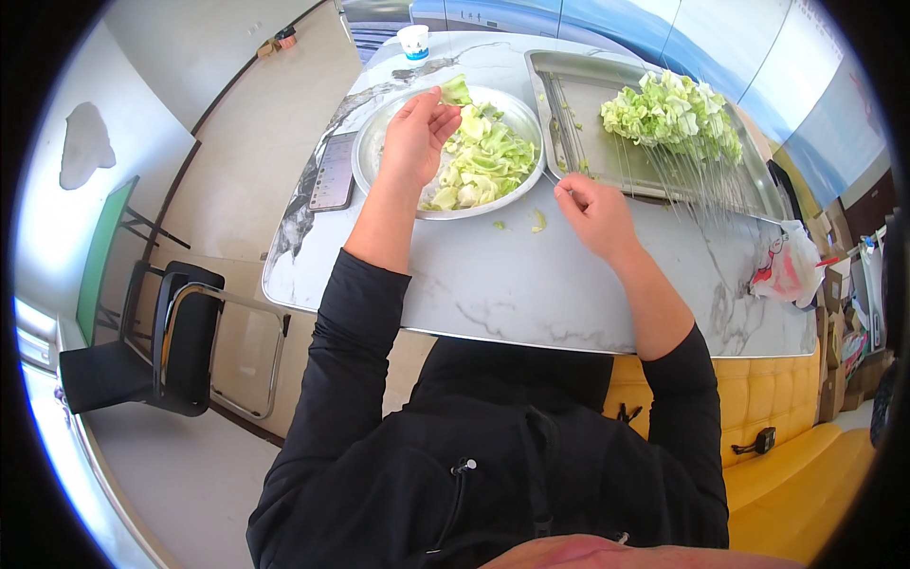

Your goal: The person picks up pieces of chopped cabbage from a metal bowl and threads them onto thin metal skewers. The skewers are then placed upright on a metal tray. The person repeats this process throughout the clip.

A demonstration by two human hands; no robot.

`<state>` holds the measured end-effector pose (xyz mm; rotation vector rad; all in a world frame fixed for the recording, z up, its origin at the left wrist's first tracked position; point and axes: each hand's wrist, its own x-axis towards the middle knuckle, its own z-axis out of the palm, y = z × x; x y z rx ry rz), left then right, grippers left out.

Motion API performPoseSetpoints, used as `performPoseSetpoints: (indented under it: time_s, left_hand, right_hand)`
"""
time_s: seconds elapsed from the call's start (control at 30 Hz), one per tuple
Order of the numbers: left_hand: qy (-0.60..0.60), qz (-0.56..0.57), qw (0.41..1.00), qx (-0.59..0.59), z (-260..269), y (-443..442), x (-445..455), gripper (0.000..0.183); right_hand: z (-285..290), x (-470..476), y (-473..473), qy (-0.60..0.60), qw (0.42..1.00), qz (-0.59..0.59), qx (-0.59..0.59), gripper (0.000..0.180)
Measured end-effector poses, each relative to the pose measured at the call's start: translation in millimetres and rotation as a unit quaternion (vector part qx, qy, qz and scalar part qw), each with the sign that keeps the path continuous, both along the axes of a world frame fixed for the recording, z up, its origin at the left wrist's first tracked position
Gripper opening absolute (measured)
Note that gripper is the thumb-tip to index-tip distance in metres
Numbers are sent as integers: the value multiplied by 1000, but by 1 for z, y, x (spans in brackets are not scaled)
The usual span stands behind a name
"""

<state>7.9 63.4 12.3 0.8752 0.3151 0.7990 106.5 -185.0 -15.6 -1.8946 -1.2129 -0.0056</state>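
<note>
My left hand (pixel 421 135) is raised over the left part of a round metal basin (pixel 377 153), with a pale green cabbage leaf piece (pixel 456 90) at its fingertips. Loose torn cabbage leaves (pixel 490 160) lie in the basin, mostly on its right side. To the right of the basin, my right hand (pixel 597 217) is closed above the table, pinching what looks like a thin skewer (pixel 552 176); most of its length cannot be made out. Beyond it, a bunch of skewered leaves (pixel 672 117) rests on a rectangular metal tray (pixel 590 160), the thin sticks pointing towards me.
More bare skewers (pixel 566 117) lie along the tray's left side. A phone (pixel 334 173) lies left of the basin on the marble-patterned table (pixel 512 284). A paper cup (pixel 414 43) stands at the back, a plastic bag (pixel 788 267) at the right edge. Leaf scraps (pixel 538 220) lie near the basin.
</note>
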Motion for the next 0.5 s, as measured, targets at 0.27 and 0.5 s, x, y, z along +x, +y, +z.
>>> performPoseSetpoints:
  time_s: [0.27, 0.5]
  left_hand:
    - [91, 46, 988, 116, 1, -1, -3, 22]
    - [45, 15, 996, 73, 2, 5, -7, 18]
  right_hand:
    - [0, 0, -1, 8, 1000, 22, 12, 12]
    - [1, 2, -1, -9, 1000, 21, 19, 11]
